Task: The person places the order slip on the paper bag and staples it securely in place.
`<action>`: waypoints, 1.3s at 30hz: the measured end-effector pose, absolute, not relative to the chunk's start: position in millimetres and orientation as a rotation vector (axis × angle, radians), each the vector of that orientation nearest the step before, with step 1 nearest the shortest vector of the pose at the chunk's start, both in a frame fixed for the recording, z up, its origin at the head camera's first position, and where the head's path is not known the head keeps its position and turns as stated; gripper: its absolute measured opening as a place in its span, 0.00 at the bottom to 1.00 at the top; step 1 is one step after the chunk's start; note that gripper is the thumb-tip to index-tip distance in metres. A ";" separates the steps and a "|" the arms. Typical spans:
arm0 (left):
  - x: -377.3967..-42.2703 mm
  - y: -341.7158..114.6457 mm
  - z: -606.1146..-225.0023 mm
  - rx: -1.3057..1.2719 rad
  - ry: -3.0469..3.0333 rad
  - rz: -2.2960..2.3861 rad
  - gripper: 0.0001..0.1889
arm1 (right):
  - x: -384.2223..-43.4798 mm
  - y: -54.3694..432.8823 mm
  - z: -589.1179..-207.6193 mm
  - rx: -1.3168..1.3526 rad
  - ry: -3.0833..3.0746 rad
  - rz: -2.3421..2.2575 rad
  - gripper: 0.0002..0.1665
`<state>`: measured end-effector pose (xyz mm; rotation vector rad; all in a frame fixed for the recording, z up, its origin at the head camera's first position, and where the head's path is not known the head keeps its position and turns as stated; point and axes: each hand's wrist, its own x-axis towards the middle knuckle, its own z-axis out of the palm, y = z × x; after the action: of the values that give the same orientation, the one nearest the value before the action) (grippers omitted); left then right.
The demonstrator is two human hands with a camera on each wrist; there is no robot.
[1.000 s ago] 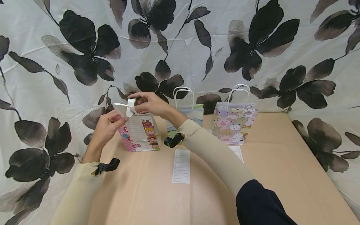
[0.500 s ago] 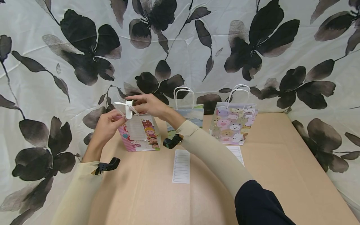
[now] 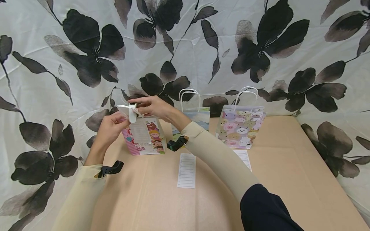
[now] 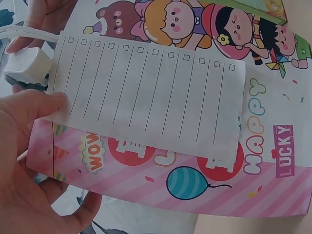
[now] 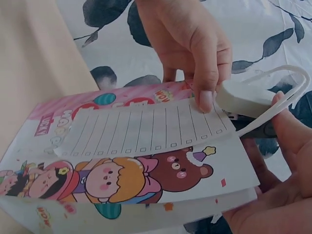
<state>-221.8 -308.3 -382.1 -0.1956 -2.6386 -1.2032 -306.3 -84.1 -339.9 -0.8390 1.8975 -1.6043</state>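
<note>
In the left wrist view my left hand (image 4: 24, 122) pinches a lined checklist slip (image 4: 146, 92) against the top edge of a pink-and-white cartoon gift bag (image 4: 190, 183). Its thumb presses the slip's end; the other fingers are behind the bag. My right hand (image 3: 156, 107) grips a small white stapler (image 3: 132, 113) at that same edge. Seen from the right wrist, the stapler (image 5: 246, 99) has a dark underside and sits beside the bag's white handle (image 5: 292, 92), near the left thumb. Part of the stapler is hidden by the bag and fingers.
A blue-and-green gift bag (image 3: 200, 118) stands behind the right forearm, and a lilac animal-print bag (image 3: 240, 126) is to its right. One checklist slip (image 3: 186, 170) lies in front on the table (image 3: 150, 199); another slip (image 3: 243, 158) is partly under the right sleeve.
My right hand has tipped the white stapler slightly, moving its top a little left and down. The left hand, slip and bag have stayed nearly in place.
</note>
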 end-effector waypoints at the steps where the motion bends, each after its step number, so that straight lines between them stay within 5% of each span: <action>1: -221.9 -308.0 -382.2 -0.198 -2.632 -1.212 0.13 | -306.5 -83.8 -340.5 -0.842 1.893 -1.601 0.26; 22: -224.3 -307.0 -382.6 -0.239 -2.632 -1.129 0.10 | -281.1 -84.6 -361.1 -1.114 2.277 -1.435 0.29; 32: -227.3 -305.2 -382.5 -0.230 -2.639 -1.146 0.14 | -278.0 -90.2 -353.6 -0.856 2.326 -1.691 0.27; 39: -226.1 -306.3 -383.6 -0.220 -2.639 -1.104 0.12 | -274.9 -92.5 -358.2 -0.954 2.372 -1.588 0.26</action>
<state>-226.1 -306.3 -383.6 -0.2204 -2.6388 -1.1039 -274.9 -92.5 -358.2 -0.9543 2.3715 -1.5879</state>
